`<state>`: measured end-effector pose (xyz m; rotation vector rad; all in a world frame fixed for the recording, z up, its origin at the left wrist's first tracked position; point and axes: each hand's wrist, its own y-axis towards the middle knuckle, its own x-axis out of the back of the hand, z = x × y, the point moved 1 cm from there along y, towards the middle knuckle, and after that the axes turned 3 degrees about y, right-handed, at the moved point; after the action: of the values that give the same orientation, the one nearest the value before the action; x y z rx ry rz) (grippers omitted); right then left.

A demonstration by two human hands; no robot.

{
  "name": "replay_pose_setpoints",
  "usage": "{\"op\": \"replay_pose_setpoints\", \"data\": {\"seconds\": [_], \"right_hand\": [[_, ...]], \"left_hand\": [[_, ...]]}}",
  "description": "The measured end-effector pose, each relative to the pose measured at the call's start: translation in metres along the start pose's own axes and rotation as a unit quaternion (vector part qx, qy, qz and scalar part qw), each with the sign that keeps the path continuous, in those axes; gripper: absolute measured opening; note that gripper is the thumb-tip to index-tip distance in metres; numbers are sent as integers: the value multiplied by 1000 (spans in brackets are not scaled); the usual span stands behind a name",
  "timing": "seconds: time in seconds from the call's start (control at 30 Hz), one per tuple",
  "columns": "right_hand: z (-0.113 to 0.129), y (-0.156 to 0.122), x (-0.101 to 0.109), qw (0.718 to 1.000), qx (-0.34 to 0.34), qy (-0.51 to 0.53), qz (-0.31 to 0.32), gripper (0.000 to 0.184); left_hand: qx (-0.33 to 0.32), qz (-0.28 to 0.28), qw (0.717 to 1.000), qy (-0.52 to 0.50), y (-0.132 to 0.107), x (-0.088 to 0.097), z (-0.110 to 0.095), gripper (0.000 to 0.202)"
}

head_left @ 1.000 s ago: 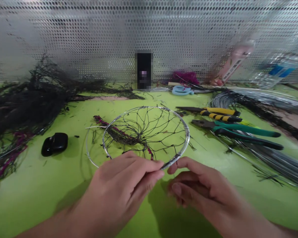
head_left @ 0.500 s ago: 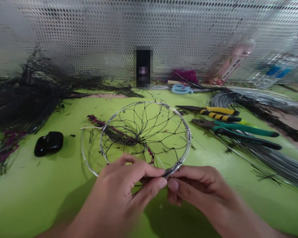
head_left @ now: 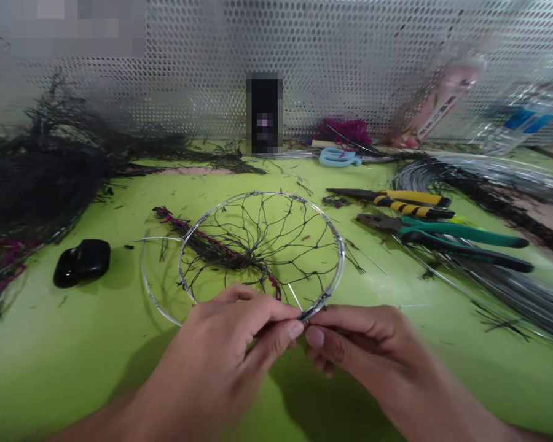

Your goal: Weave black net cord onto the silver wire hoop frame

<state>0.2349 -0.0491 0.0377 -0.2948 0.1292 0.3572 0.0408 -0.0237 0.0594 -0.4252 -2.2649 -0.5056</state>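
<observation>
A: Where's the wire hoop (head_left: 337, 245)?
B: Centre of the green tabletop (head_left: 74, 368), with black netting (head_left: 262, 236) strung across it. Resting or lifted, I can't tell. A second, bare ring (head_left: 147, 288) shows under its left side.
A: Hands?
B: Left hand (head_left: 225, 353) and right hand (head_left: 368, 344) meet at the near rim. The fingers (head_left: 291, 330) of both are closed tight, pinching the rim, tips almost touching. A thin wire end sticks up just beside the pinch.
A: Risks, as you judge them?
B: That loose end could prick a fingertip. If the pinch slips, the hoop could spring away. The netting could snag on the ring below.
A: Containers?
B: Clear bottle (head_left: 518, 116) with a blue label, back right against the perforated panel (head_left: 350, 61); contents too blurred to tell. Pink bottle (head_left: 447, 98) leaning near it, same. Small black case (head_left: 80, 263) at left, shut, contents hidden.
A: Tools?
B: Two pliers (head_left: 405, 205) right of the hoop, no hand on them
</observation>
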Motion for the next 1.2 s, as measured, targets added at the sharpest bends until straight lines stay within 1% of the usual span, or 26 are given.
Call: {"op": "replay_pose_setpoints", "data": {"seconds": [0.13,0.27,0.43,0.53,0.63,0.73,0.8,0.9,1.03,1.2], "right_hand": [[1,0,2,1000,2,-10,2,22],[2,4,3,999,-13,-30,19,25],[3,7,4,999,-21,-28,22,28],[4,7,6,998,-33,-52,31,27],[3,7,9,997,-46,-62,32,22],[0,4,11,996,-60,-65,30,23],[-2,2,11,994,-79,-66,27,23],[-2,1,11,993,-102,-56,21,23],[0,3,10,994,-91,-54,23,25],[1,3,7,994,-82,-66,24,25]], "left_hand": [[52,34,998,-31,3,1,0,20],[83,57,992,-81,5,0,1,19],[142,114,970,-162,4,-1,5,18],[160,142,957,-197,6,-2,7,17],[158,145,952,-217,7,-5,10,19],[148,146,955,-212,6,-9,13,23],[152,161,952,-209,5,-10,14,24],[149,178,957,-172,5,-8,10,23],[117,138,979,-95,6,-6,4,21],[67,96,993,10,6,-5,3,19]]}}
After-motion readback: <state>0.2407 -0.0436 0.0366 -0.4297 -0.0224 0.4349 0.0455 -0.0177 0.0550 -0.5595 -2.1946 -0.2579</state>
